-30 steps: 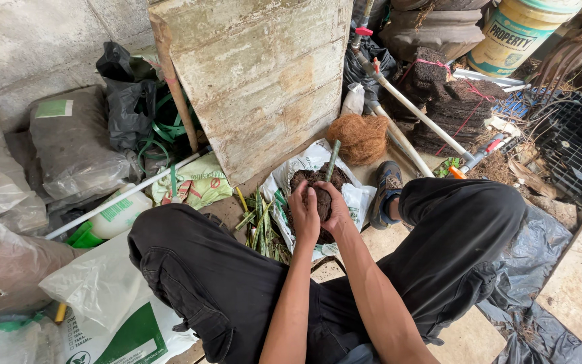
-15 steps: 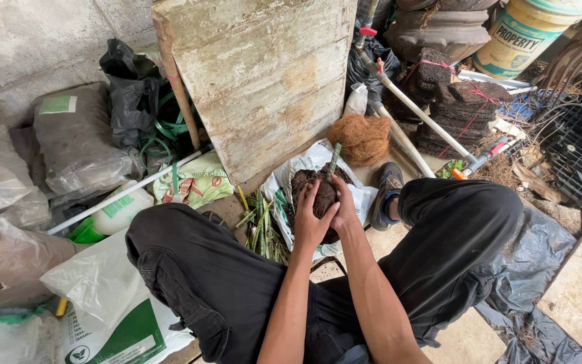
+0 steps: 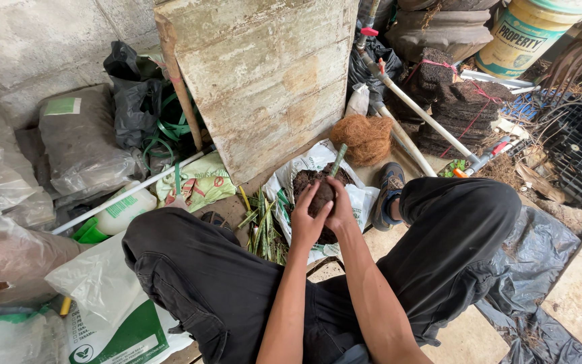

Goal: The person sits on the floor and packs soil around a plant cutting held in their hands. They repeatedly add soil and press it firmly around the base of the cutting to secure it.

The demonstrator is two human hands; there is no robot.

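I squat with my knees wide in black trousers (image 3: 190, 269), and both my hands meet low in front of me. My left hand (image 3: 306, 219) and my right hand (image 3: 340, 207) are cupped around a dark ball of soil (image 3: 322, 193), palms pressed against its sides, fingers wrapped over the top. So both hands are clenched on the same clump, one from each side, touching each other at the thumbs (or nearly so; I cannot tell exactly).

The ball sits just above an open white sack (image 3: 304, 165) holding more dark soil, and a green cut stem (image 3: 337, 160) sticks up at a tilt from behind the clump. Just left of the sack lies a bundle of green stalks (image 3: 262, 226) on the ground. Beyond the sack a weathered wooden board (image 3: 264, 81) leans upright, and to its right rests a brown tuft of coconut fibre (image 3: 366, 137). My right foot in a dark shoe (image 3: 389, 192) is planted beside the sack. Farther right, well apart from my hands, stand stacked dark fibre blocks (image 3: 463, 111) tied with red string, and a yellow bucket (image 3: 527, 30) behind them.
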